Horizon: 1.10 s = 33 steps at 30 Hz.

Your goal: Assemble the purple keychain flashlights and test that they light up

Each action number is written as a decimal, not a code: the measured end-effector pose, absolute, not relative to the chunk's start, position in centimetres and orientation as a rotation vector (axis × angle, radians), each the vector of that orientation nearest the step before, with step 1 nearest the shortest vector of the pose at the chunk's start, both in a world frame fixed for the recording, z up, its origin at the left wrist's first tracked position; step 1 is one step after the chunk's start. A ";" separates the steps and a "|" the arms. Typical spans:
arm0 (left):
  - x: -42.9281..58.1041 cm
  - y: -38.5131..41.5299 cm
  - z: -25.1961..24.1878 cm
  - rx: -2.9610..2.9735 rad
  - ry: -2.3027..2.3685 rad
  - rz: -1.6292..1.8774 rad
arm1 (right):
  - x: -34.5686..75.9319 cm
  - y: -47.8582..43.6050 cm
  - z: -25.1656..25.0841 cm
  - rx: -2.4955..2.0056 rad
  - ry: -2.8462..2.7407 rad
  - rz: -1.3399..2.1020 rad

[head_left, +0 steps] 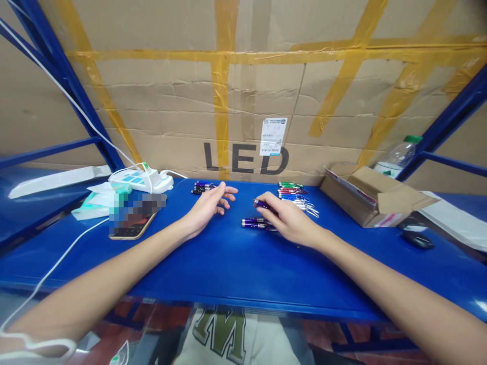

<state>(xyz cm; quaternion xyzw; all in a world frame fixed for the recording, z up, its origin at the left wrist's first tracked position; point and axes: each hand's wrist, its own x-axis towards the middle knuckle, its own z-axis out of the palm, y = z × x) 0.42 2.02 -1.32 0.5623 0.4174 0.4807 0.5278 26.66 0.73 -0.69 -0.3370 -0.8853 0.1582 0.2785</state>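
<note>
My right hand [289,218] has its fingers wrapped round a purple pen-like item [262,204], just above the blue table [228,268]. Below its fingertips lie more purple pen-like items [253,222], partly covered by the hand. My left hand [209,205] is held open, fingers apart, with nothing in it. Behind its thumb, blue and black pen-like items [201,187] rest near the back edge, partly hidden. Beyond my right hand is a row of green, red, blue and silver items [291,192], some with looped cords.
A phone [142,223], a teal-and-white packet [93,203] and a white power strip [140,178] lie at left. An open cardboard box [373,195], a bottle [399,154] and a black mouse [417,240] are at right. A large taped carton [171,111] stands behind.
</note>
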 end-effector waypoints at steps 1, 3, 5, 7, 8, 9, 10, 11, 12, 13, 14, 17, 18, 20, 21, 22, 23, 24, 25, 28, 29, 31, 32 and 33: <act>0.4 2.0 -1.3 1.337 0.991 1.149 | 26.7 0.7 -0.7 -0.900 -2.411 0.380; 0.4 2.0 -1.4 1.327 0.973 1.150 | 26.8 0.8 -0.8 -0.892 -2.461 0.295; 0.3 2.0 -1.3 1.314 0.946 1.153 | 26.9 0.9 -0.9 -0.897 -2.498 0.255; 0.2 2.0 -1.2 1.297 0.905 1.146 | 27.0 1.0 -0.9 -0.913 -2.526 0.228; 0.2 2.0 -1.2 1.289 0.879 1.136 | 27.0 1.1 -0.9 -0.920 -2.538 0.212; 0.1 1.9 -1.1 1.285 0.853 1.122 | 27.0 1.1 -0.9 -0.929 -2.547 0.193; 0.1 1.9 -1.1 1.285 0.827 1.103 | 27.1 1.2 -0.9 -0.943 -2.554 0.172; 0.0 1.9 -1.0 1.289 0.805 1.083 | 27.1 1.2 -0.9 -0.965 -2.561 0.151; 0.0 1.8 -1.0 1.293 0.790 1.068 | 27.2 1.2 -0.8 -0.989 -2.570 0.134; 0.0 1.8 -1.0 1.295 0.782 1.058 | 27.2 1.2 -0.7 -1.008 -2.580 0.124; 0.0 1.8 -0.9 1.294 0.779 1.051 | 27.2 1.2 -0.7 -1.018 -2.591 0.120; 0.0 1.7 -1.0 1.282 0.783 1.041 | 27.2 1.0 -0.4 -0.979 -2.641 0.136; 0.0 1.7 -1.0 1.277 0.782 1.038 | 27.1 0.9 -0.4 -0.958 -2.657 0.149; 0.0 1.8 -1.1 1.268 0.776 1.036 | 27.0 0.7 -0.2 -0.926 -2.685 0.183; 0.1 1.8 -1.1 1.265 0.775 1.037 | 27.0 0.6 -0.2 -0.915 -2.694 0.201; 0.1 1.8 -1.0 1.264 0.777 1.039 | 26.9 0.5 -0.2 -0.912 -2.700 0.217; 0.1 1.8 -1.0 1.264 0.781 1.039 | 26.9 0.4 -0.1 -0.914 -2.703 0.225; 0.1 1.8 -1.0 1.265 0.785 1.039 | 26.8 0.4 -0.2 -0.917 -2.708 0.226; 0.1 1.8 -1.0 1.265 0.788 1.039 | 26.8 0.4 -0.2 -0.919 -2.712 0.221; 0.0 1.8 -1.1 1.266 0.784 1.038 | 26.9 0.4 -0.3 -0.914 -2.732 0.192; 0.0 1.9 -1.1 1.265 0.780 1.038 | 26.9 0.5 -0.3 -0.908 -2.738 0.186; -0.1 2.0 -1.3 1.259 0.772 1.041 | 27.0 0.5 -0.3 -0.892 -2.749 0.196; -0.1 2.1 -1.3 1.254 0.770 1.042 | 27.0 0.5 -0.3 -0.883 -2.755 0.209; -0.1 2.1 -1.4 1.250 0.767 1.043 | 27.0 0.5 -0.3 -0.876 -2.758 0.222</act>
